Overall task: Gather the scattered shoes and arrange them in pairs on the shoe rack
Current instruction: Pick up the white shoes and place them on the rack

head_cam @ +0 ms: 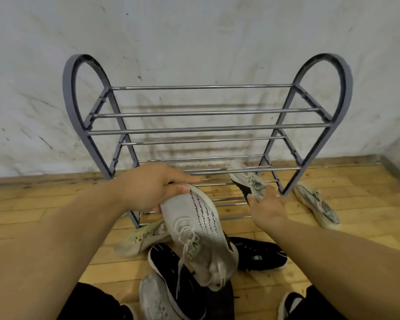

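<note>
- Gripping the white sneaker by its far tip in the left hand, fingers curled over the top and thumb tucked beneath.
- Held in the air just in front of the shoe rack, the rest of it hanging down and toward the camera.
- White knit upper, rows of small dark dashes along one side, pale laces loose and dangling over the shoes below.
- Pinching the near end of the grey sneaker with the right hand, thumb and fingers closed on it.
- Lying on the low bars at the rack's right side, near the right leg.
- Mottled grey-and-white upper, black sole turned to the left.
- Scattered on the wooden floor:
  - a beige shoe by the rack's left foot;
  - a black shoe with a white sole and a black shoe with a teal mark, both under the white sneaker;
  - a second mottled shoe just right of the rack.
</note>
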